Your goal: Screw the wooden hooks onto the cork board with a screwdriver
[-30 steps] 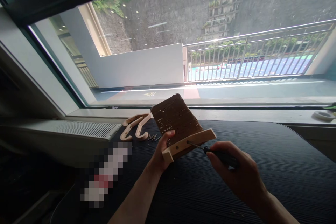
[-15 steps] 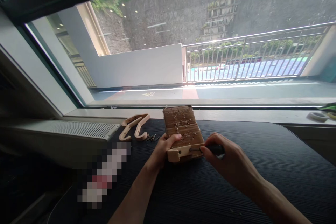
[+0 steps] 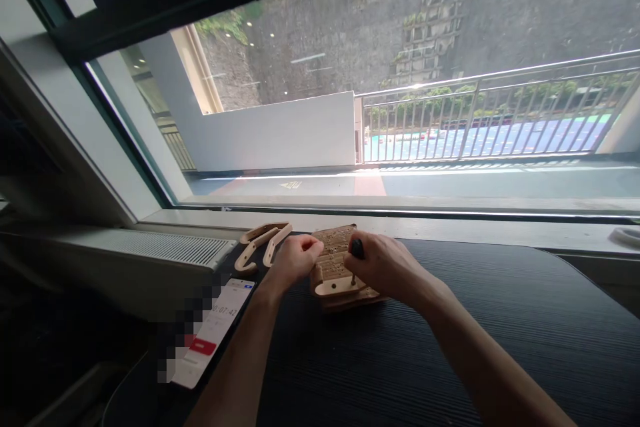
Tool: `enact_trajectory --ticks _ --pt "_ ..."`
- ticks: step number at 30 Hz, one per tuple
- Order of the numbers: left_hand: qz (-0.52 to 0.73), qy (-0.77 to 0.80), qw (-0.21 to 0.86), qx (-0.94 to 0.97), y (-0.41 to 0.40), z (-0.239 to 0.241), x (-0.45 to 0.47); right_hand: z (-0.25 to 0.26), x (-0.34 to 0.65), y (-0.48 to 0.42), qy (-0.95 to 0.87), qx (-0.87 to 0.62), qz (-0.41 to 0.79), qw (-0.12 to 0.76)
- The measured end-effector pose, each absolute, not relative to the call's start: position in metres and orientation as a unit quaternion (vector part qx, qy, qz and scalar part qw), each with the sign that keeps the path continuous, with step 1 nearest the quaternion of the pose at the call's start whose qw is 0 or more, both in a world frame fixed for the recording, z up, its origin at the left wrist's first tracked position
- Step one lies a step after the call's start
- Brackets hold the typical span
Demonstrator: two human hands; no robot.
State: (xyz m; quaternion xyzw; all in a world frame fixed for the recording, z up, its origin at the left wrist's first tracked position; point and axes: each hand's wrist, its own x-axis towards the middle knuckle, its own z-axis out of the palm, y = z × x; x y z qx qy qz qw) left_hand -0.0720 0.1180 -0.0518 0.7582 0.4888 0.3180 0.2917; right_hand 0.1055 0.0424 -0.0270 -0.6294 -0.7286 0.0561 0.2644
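Observation:
My right hand (image 3: 383, 267) is closed round the dark handle of a screwdriver (image 3: 357, 249), held upright. Its shaft points down onto the right part of a pale wooden hook (image 3: 340, 287), which has a dark hole to the left. That wooden piece lies along the near edge of a brown corrugated cardboard block (image 3: 336, 240), whose top is pitted with many holes. Just over the block's left edge is my left hand (image 3: 295, 260), thumb and fingertips pinched together; I cannot make out what is between them. Two more wooden hooks (image 3: 257, 247) lie left of that hand.
A phone (image 3: 215, 330) showing a running timer lies on the dark table (image 3: 480, 333), left of my left forearm. Behind the table run a white sill (image 3: 450, 230) and a large window. A vented white unit (image 3: 175, 247) stands at the left.
The cardboard block, raised and tilted before, now lies flat. My left hand has let go of it and moved to its left. The screwdriver has swung from sideways to upright.

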Motion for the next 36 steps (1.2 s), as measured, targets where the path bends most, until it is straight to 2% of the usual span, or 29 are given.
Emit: enact_trajectory --ticks 5,7,11,18,23,29,36 --pt "0.137 0.319 0.423 0.837 0.112 -0.034 -0.044 -0.033 0.112 0.046 -0.693 -0.657 0.068 0.290" --pt "0.106 0.291 0.456 0.834 0.109 -0.037 -0.041 -0.035 0.115 0.047 -0.683 -0.662 0.078 0.300" --pt "0.149 0.299 0.481 0.810 0.105 -0.049 -0.043 -0.039 0.116 0.049 -0.706 -0.640 0.068 0.295" --pt "0.169 0.326 0.456 0.811 0.103 -0.058 -0.042 -0.046 0.109 0.057 -0.728 -0.624 0.031 0.284" --pt "0.167 0.337 0.456 0.807 0.102 -0.058 -0.042 -0.036 0.113 0.051 -0.734 -0.608 0.056 0.298" --pt "0.190 0.337 0.417 0.822 0.100 -0.060 -0.039 -0.022 0.111 0.040 -0.772 -0.564 0.010 0.295" --pt "0.194 0.359 0.432 0.804 0.100 -0.062 -0.041 -0.025 0.111 0.044 -0.736 -0.623 0.000 0.266"
